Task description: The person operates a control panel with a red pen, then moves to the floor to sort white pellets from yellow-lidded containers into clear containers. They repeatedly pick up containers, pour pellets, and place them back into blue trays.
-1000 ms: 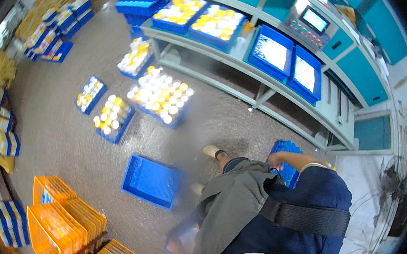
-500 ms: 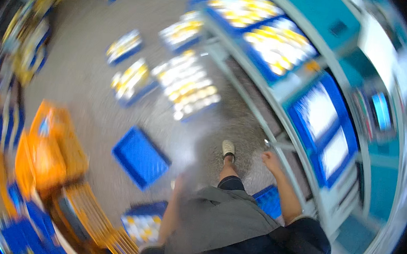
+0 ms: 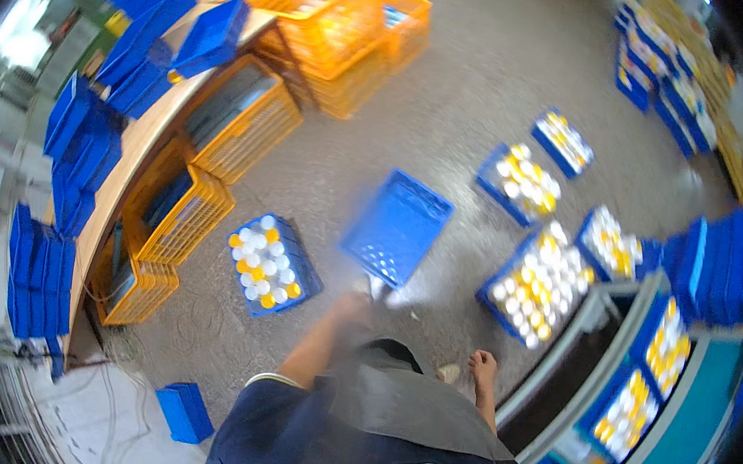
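My left hand (image 3: pixel 353 309) reaches forward, smeared by motion, close to the near end of an empty blue tray (image 3: pixel 401 221). Whether it touches the tray cannot be made out, and its fingers are blurred. A small white shape shows between hand and tray, too blurred to name. At my right side hangs my right hand (image 3: pixel 483 365), fingers curled in, with nothing seen in it. Left of the empty tray, a blue crate (image 3: pixel 307 293) filled with white and yellow round-topped containers stands on the floor.
More filled blue crates (image 3: pixel 494 311) stand on the floor to the right, beside a teal-and-grey workbench (image 3: pixel 694 415). Orange crates (image 3: pixel 335 54) are stacked at the far left. A long wooden table (image 3: pixel 129 150) bears blue bins (image 3: pixel 50 277). One blue bin (image 3: pixel 184 413) lies at lower left.
My view has swung to the left, so the floor crates and workbench now appear farther right. My left arm reaches farther forward, nearer the empty tray. The right hand stays curled at my side.
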Motion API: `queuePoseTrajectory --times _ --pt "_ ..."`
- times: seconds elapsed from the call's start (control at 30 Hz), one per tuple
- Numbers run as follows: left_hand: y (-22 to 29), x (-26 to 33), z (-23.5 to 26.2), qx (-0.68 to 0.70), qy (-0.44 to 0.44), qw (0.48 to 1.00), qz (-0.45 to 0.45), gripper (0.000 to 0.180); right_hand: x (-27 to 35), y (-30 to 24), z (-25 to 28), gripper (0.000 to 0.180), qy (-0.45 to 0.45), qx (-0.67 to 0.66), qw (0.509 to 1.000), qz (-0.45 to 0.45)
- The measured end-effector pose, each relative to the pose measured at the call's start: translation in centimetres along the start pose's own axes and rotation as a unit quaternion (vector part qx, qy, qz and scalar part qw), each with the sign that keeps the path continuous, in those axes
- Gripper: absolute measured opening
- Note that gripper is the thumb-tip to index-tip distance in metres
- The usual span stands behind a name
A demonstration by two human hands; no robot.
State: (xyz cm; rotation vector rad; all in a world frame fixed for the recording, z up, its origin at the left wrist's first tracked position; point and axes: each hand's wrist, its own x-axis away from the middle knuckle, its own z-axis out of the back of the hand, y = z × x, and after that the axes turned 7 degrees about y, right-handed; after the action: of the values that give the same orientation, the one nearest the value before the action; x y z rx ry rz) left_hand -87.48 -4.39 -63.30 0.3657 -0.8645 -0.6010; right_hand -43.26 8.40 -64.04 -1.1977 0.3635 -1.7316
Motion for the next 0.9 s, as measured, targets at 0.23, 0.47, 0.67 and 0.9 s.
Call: queuePoseTrajectory --times 0.23,0.47,0.67,0.9 --pt "-21.7 -2.9 13.3 0.252 0.243 0.905 0.242 0.039 -5.5 -24.0 -19.5 0.021 -0.013 0.248 0.906 0.342" --pt "-30.2 3.4 16.1 0.486 0.414 0.693 0.334 0.015 -3.6 -51.0 -42.0 0.024 -0.151 0.264 0.825 0.476" --pt "-25.0 7.8 4.4 0.633 0.287 0.581 0.423 0.016 3.0 -68.0 -64.1 0.02 -0.203 0.245 0.582 0.748" --pt "-13.7 -1.6 9.1 0.66 0.24 0.504 0.504 0.016 14.4 -89.8 -95.8 0.017 -0.035 0.233 0.315 0.919"
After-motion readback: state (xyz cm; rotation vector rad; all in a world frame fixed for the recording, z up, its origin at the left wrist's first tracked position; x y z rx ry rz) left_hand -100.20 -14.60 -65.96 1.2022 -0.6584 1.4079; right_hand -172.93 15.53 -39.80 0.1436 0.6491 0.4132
